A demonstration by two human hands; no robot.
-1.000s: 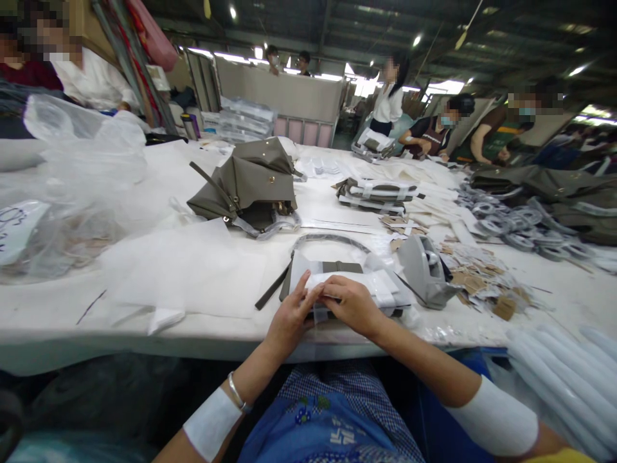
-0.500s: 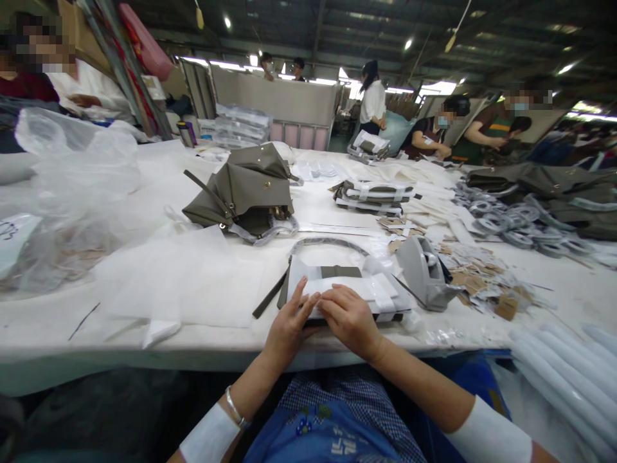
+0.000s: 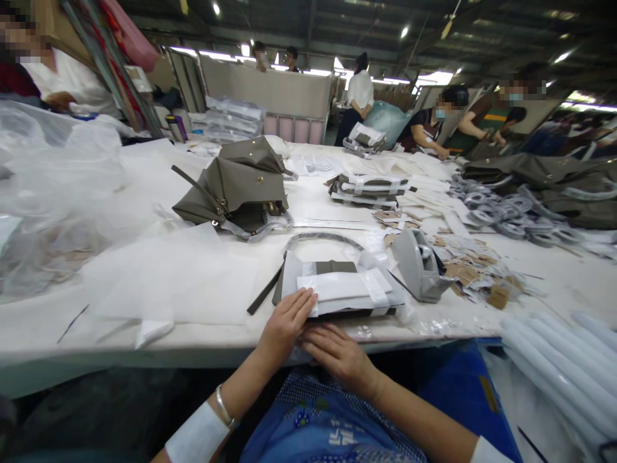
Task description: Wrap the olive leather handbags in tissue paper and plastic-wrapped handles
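A folded grey-green handbag (image 3: 332, 265), wrapped in white paper and clear tape, lies at the table's front edge. Its handle (image 3: 325, 236), covered in clear film, arches behind it, and a dark strap (image 3: 264, 292) sticks out to the left. My left hand (image 3: 288, 316) rests on the bag's front left corner with fingers stretched flat over the white paper (image 3: 342, 285). Lower down, my right hand (image 3: 340, 355) is at the table edge just in front of the bag, its fingers extended side by side. Its fingertips are partly hidden near my left hand.
A grey tape dispenser (image 3: 417, 265) stands right of the bag. Behind are an unfolded handbag (image 3: 241, 186) and stacked wrapped bags (image 3: 369, 188). Cardboard tags (image 3: 465, 276) lie to the right, paper sheets (image 3: 159, 276) to the left. Co-workers (image 3: 429, 125) stand across the table.
My right hand has come off the top of the bag and down to the table edge. My left hand has flattened onto the bag's corner. The view has shifted slightly.
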